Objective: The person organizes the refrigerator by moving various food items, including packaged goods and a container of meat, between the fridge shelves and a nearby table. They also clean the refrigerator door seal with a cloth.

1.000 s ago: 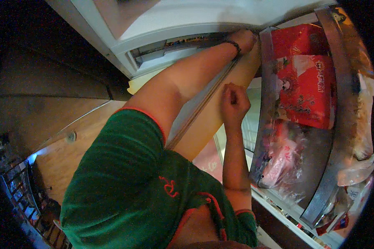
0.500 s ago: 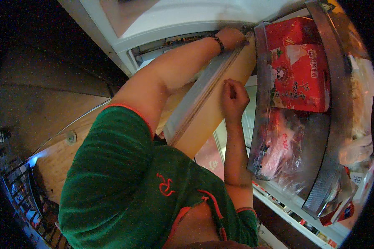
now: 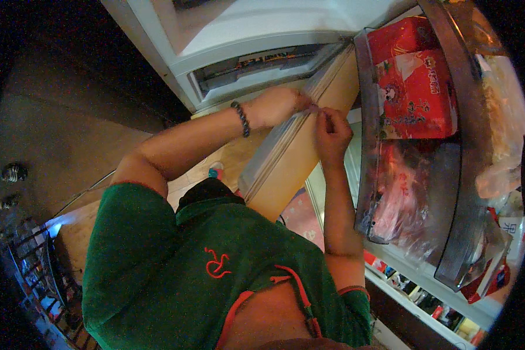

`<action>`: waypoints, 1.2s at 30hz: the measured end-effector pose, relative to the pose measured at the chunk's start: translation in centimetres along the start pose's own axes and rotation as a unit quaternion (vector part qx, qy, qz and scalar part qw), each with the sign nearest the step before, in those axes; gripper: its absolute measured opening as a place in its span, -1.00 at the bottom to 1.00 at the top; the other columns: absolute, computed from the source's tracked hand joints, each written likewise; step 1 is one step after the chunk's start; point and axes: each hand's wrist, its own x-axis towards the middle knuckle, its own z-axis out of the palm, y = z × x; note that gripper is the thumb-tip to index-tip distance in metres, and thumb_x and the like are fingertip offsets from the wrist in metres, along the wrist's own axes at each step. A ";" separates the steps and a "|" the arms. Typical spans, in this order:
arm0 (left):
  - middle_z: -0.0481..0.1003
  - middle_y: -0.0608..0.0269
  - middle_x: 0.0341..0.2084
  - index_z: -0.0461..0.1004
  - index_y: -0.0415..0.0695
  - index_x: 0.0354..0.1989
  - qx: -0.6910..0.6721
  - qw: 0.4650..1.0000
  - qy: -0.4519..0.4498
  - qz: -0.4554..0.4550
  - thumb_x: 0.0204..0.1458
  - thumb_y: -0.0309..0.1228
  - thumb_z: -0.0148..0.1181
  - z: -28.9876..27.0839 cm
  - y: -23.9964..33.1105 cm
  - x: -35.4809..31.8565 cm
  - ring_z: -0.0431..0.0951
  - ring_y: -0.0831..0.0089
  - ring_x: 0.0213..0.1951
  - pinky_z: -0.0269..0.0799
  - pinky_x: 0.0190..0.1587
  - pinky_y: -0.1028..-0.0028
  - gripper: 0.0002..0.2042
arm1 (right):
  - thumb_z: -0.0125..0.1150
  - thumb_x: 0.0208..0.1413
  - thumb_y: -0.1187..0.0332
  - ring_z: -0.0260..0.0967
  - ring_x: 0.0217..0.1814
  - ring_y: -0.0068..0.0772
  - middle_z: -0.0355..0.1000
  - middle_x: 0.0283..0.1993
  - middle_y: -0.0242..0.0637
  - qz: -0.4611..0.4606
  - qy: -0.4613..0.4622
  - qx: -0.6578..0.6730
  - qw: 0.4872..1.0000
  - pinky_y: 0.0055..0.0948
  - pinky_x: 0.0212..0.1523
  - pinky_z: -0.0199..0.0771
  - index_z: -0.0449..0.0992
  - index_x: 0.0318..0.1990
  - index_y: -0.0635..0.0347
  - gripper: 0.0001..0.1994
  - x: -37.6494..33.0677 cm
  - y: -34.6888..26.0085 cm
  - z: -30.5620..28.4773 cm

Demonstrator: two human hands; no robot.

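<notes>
We see both hands meeting at the inner edge of the open fridge door point(image 3: 297, 157), which runs from the bottom of the cabinet up toward the top of the view. The left hand point(image 3: 277, 106), with a dark bead bracelet point(image 3: 240, 118) at its wrist, lies on the door's grey seal strip point(image 3: 274, 146), fingers curled against it. The right hand point(image 3: 331, 129) sits just beside it on the door's edge, its fingertips pinched together near the left hand's; we cannot tell whether either hand actually grips anything. To the right of the door, a clear drawer point(image 3: 449, 192) holds a red carton point(image 3: 415, 87) and bagged food point(image 3: 399, 198). Left of the door stands the pale fridge cabinet point(image 3: 233, 41).
</notes>
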 end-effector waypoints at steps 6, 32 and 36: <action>0.51 0.10 -0.34 0.49 -0.06 -0.26 -0.221 0.957 -0.054 -0.178 0.08 -0.30 -0.06 -0.6 4.3 -7.5 0.53 0.21 -0.30 0.44 -0.21 0.38 -0.79 | 0.16 -0.01 0.52 0.39 -0.47 -0.37 0.45 -0.44 -0.22 0.027 -0.001 0.031 0.999 -0.47 -0.41 0.40 0.50 -0.39 0.25 -0.97 0.0 -0.7 0.3; 0.50 0.21 -0.58 0.48 -0.23 -0.44 -0.160 0.956 0.117 -0.216 -0.04 -0.37 0.19 -0.4 0.2 -0.5 0.48 0.51 -0.48 0.39 -0.41 0.45 -0.84 | 0.17 -0.04 0.48 0.38 -0.48 -0.36 0.43 -0.44 -0.23 -0.008 0.008 0.032 0.999 -0.46 -0.40 0.40 0.49 -0.40 0.26 -0.95 1.1 0.2 2.2; 0.49 0.18 -0.65 0.45 -0.23 -0.53 -0.080 0.964 0.076 -0.244 -0.08 -0.35 0.20 -0.5 0.8 0.1 0.49 0.41 -0.55 0.38 -0.47 0.41 -0.81 | 0.15 -0.03 0.47 0.39 -0.46 -0.34 0.44 -0.42 -0.22 0.010 0.008 0.026 1.000 -0.45 -0.39 0.40 0.48 -0.40 0.26 -0.94 1.1 -0.9 2.1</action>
